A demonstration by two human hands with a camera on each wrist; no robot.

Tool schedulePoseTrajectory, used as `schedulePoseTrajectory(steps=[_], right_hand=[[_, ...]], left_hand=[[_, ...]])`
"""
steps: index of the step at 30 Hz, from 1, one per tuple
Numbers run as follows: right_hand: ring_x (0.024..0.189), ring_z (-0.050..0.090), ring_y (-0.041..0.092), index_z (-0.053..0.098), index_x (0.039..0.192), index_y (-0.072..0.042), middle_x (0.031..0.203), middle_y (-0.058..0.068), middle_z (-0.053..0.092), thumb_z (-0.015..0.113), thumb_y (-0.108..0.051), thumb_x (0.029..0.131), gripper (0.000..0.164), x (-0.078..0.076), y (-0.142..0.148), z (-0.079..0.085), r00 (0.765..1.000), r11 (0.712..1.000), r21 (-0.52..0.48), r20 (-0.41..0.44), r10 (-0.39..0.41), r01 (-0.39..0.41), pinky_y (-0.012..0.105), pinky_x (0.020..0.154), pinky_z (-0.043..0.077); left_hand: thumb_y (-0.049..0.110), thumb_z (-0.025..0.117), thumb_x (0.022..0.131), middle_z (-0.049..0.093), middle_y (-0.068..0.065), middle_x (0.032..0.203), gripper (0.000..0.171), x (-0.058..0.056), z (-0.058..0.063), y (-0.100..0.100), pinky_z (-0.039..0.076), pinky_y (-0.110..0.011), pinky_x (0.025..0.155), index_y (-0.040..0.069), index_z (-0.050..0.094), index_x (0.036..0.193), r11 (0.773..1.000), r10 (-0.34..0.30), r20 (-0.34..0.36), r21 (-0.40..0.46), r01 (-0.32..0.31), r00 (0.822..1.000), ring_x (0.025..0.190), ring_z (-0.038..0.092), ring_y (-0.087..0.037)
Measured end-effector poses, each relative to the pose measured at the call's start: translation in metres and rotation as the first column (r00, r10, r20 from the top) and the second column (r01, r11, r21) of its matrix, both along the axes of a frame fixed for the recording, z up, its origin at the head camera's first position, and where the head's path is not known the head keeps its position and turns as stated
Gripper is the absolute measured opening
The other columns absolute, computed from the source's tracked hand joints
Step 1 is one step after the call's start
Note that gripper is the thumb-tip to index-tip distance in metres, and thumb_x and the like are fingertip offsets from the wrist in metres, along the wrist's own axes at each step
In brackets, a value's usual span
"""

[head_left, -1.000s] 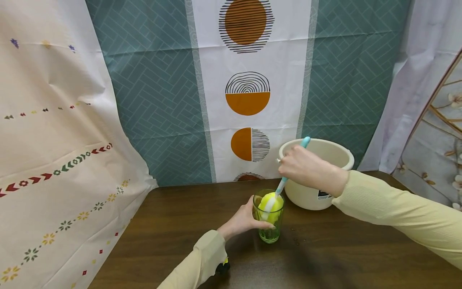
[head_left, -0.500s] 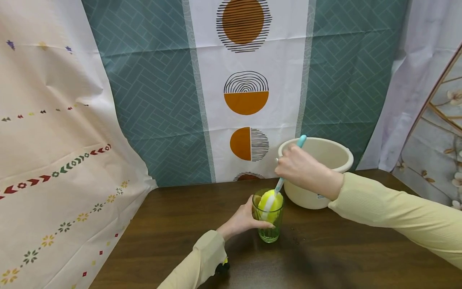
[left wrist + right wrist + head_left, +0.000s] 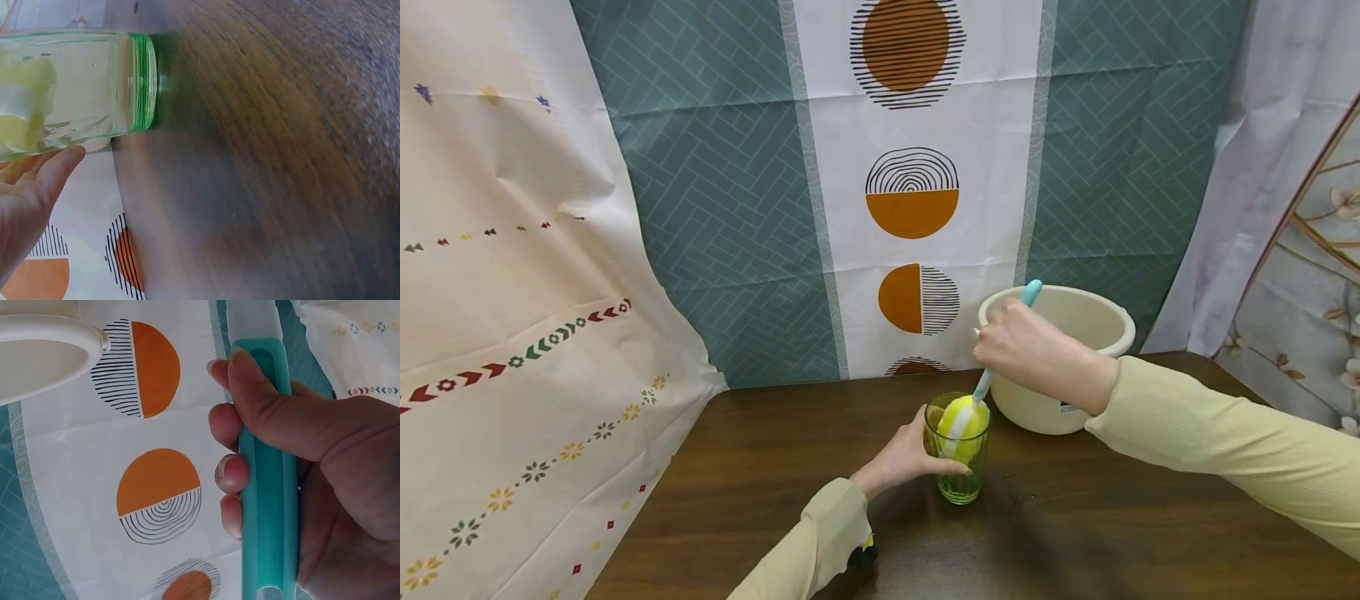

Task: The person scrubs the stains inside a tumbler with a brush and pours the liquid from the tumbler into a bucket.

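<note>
- Green glass (image 3: pixel 961 490) is standing upright on the dark wood table (image 3: pixel 737 500). Left hand (image 3: pixel 906 454) curls round its upper half, thumb across the near side; far fingers are mostly hidden, so can't tell how spread they are. Probably held so it doesn't tip or spin.
- Sponge brush (image 3: pixel 983 387) slants down into it from the right hand (image 3: pixel 1033 346): fingers wrapped snugly round the teal handle (image 3: pixel 270 475), thumb lying along it, I'd guess for steering.
- Yellow-and-white sponge head (image 3: pixel 970 425) sits in the glass's upper part, looks like a tight fit tbh.
- Around that: patterned cloths (image 3: pixel 730 208) hang behind.
- Cream tub (image 3: pixel 1030 408) stands behind, off to the right; right hand and sleeve (image 3: pixel 1195 417) block some of it.
- Tiny specks (image 3: pixel 1017 502) right of the glass, maybe drips.
</note>
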State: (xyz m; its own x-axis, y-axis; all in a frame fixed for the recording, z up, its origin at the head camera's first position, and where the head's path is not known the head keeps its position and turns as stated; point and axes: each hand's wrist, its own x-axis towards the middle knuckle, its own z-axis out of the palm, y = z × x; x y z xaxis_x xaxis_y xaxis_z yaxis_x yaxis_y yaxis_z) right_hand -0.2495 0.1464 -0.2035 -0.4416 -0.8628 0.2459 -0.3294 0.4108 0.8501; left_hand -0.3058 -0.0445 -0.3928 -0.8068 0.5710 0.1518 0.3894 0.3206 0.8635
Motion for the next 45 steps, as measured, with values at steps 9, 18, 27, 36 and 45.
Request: schedulePoseTrajectory(steps=[9, 18, 27, 36, 45], right_hand=[[0.044, 0.036, 0.014, 0.051, 0.050, -0.015, 0.048, -0.001, 0.045, 0.078, -0.013, 0.065, 0.031, -0.003, 0.003, 0.004, 0.997, 0.999, -0.021, 0.068, 0.037, -0.036, 0.027, 0.042, 0.034], [0.044, 0.036, 0.014, 0.048, 0.050, -0.015, 0.046, -0.001, 0.041, 0.079, -0.008, 0.063, 0.034, -0.002, 0.005, 0.009, 0.995, 0.997, -0.058, 0.086, 0.051, -0.046, 0.027, 0.042, 0.031], [0.043, 0.034, 0.014, 0.046, 0.048, -0.014, 0.046, 0.000, 0.040, 0.077, -0.003, 0.065, 0.036, -0.001, 0.002, 0.007, 0.999, 0.998, -0.061, 0.047, 0.021, -0.018, 0.027, 0.043, 0.030], [0.043, 0.030, 0.014, 0.045, 0.047, -0.013, 0.046, 0.000, 0.040, 0.074, 0.000, 0.066, 0.037, 0.001, -0.004, 0.006, 1.000, 0.999, -0.046, -0.006, -0.013, 0.013, 0.026, 0.044, 0.029], [0.043, 0.031, 0.014, 0.053, 0.051, -0.011, 0.047, 0.003, 0.041, 0.074, -0.001, 0.069, 0.030, 0.003, -0.007, 0.008, 0.999, 0.999, -0.025, -0.020, -0.037, 0.037, 0.026, 0.044, 0.030]], left_hand=[[0.029, 0.080, 0.069, 0.054, 0.005, 0.103, 0.072, 0.000, -0.001, -0.001, 0.043, -0.029, 0.078, 0.012, 0.035, 0.122, 1.000, 0.006, -0.003, -0.011, -0.006, 1.000, 0.090, 0.054, -0.010], [0.029, 0.080, 0.069, 0.055, 0.005, 0.103, 0.070, -0.001, -0.001, -0.001, 0.043, -0.029, 0.078, 0.012, 0.036, 0.121, 1.000, -0.002, -0.003, -0.001, 0.002, 1.000, 0.090, 0.054, -0.010], [0.032, 0.080, 0.068, 0.055, 0.007, 0.104, 0.074, 0.000, -0.001, 0.000, 0.043, -0.030, 0.079, 0.015, 0.034, 0.124, 1.000, -0.003, 0.006, 0.002, 0.003, 1.000, 0.092, 0.054, -0.010], [0.033, 0.080, 0.068, 0.055, 0.007, 0.104, 0.076, 0.000, -0.002, 0.001, 0.043, -0.031, 0.080, 0.014, 0.033, 0.126, 1.000, 0.008, -0.014, -0.016, -0.008, 1.000, 0.092, 0.054, -0.010], [0.031, 0.080, 0.068, 0.055, 0.007, 0.104, 0.076, 0.001, 0.000, 0.000, 0.043, -0.032, 0.080, 0.014, 0.033, 0.126, 1.000, 0.015, -0.007, -0.019, -0.015, 1.000, 0.093, 0.054, -0.009]])
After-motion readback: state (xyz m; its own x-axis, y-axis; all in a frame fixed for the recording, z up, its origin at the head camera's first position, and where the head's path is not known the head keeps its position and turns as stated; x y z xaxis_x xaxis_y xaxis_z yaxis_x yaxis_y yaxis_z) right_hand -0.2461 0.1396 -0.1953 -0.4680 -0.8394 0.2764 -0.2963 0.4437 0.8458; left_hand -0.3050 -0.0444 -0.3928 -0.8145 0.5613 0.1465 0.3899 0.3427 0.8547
